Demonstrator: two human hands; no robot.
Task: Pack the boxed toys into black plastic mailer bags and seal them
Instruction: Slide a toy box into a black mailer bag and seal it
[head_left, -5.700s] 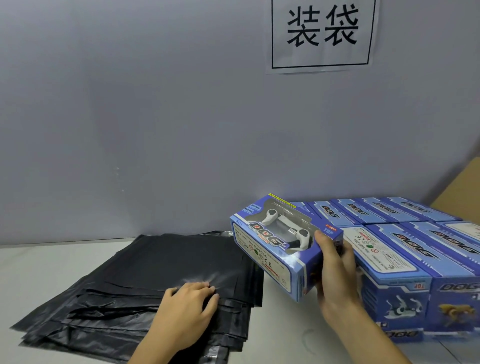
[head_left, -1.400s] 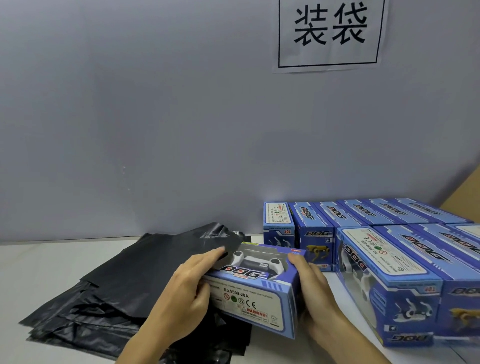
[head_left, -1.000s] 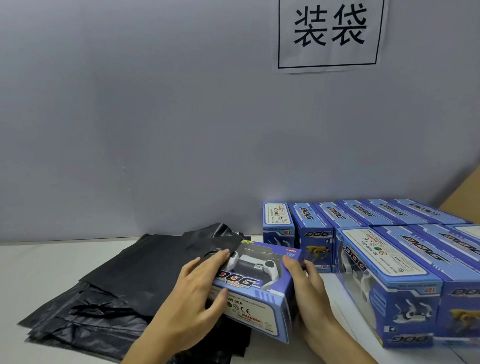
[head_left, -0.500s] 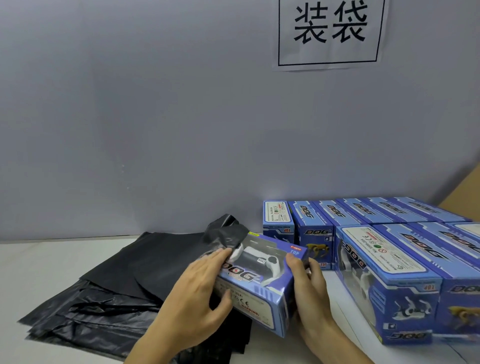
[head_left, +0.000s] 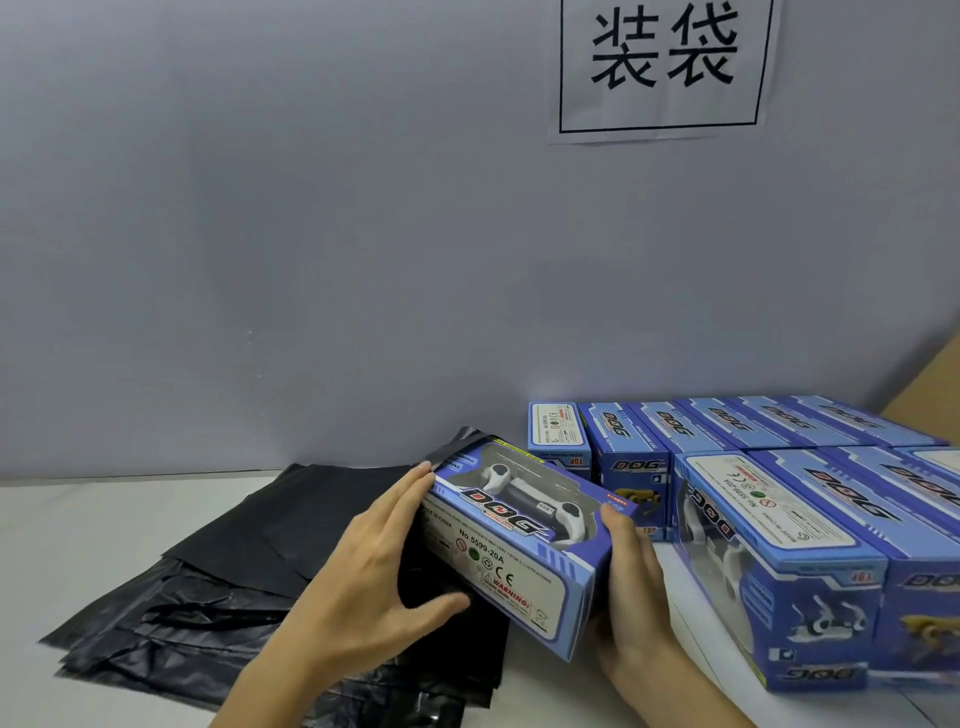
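**Box held at the bag's mouth**

Both grips are on one blue cardboard toy box (head_left: 511, 540) printed "DOG": the right hand (head_left: 631, 587) curls round its near end; the left hand (head_left: 374, 577), fingers fairly straight, presses the far end, thumb under it (a black flap rises just behind that end). Tilted, the box sits over a stack of black plastic mailer bags (head_left: 208, 582) on the pale counter (head_left: 62, 530); more blue boxes (head_left: 779, 525) stand in rows to the right.
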